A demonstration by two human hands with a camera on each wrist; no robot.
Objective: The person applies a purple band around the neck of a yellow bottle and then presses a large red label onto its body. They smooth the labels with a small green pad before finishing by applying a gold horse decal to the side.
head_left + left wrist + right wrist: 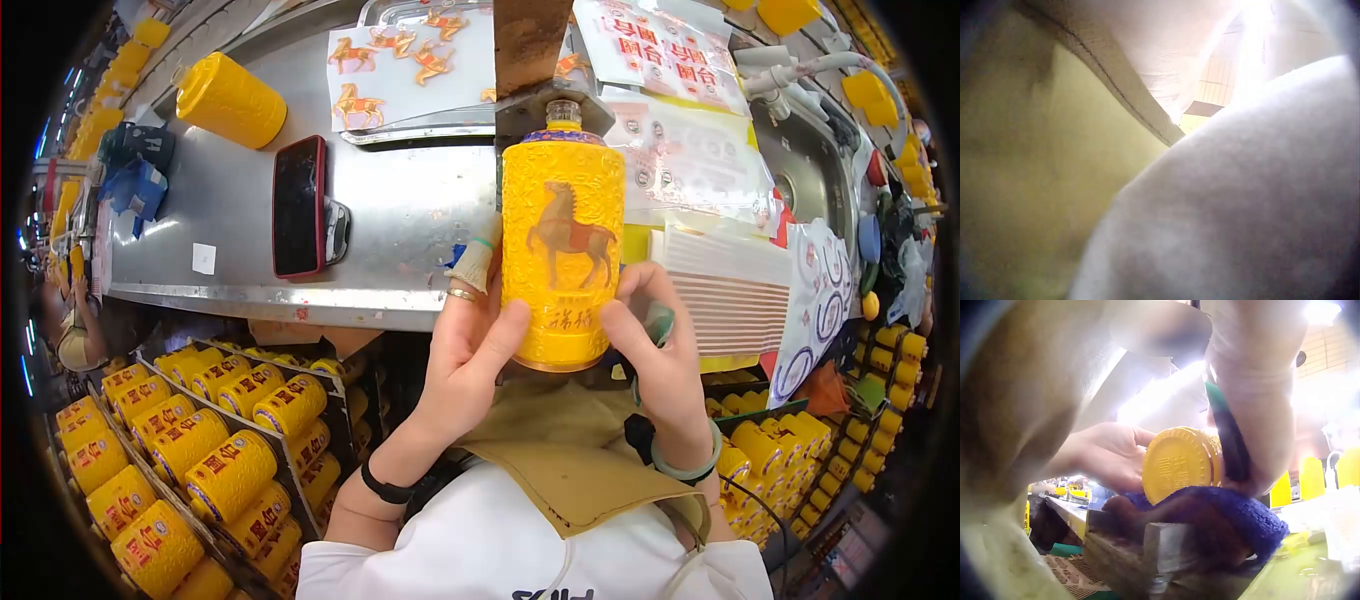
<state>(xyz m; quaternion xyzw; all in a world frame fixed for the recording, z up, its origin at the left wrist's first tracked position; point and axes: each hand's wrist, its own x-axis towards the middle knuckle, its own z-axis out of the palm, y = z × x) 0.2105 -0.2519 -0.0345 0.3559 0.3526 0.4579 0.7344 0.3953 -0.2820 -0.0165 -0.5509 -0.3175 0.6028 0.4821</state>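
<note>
Both hands hold a yellow embossed bottle [562, 240] between them in the head view, its glass neck pointing away from the body. A brown horse decal [574, 240] with a red saddle faces up on it, above a line of dark characters. The left hand [472, 345], wearing a ring and a pale finger cover, grips the lower left side with the thumb on the front. The right hand [660, 345] holds the lower right side likewise. In the right wrist view the bottle's round base [1175, 465] shows over a blue cloth [1229, 515]. Only fabric fills the left wrist view.
Horse decal sheets [410, 60] lie on a tray at the back. A phone [299, 205] and another yellow bottle [232, 100] are on the metal table [400, 200]. Printed sheets [680, 150] and a sink [800, 180] are on the right. Crates of yellow bottles [230, 475] stand below left.
</note>
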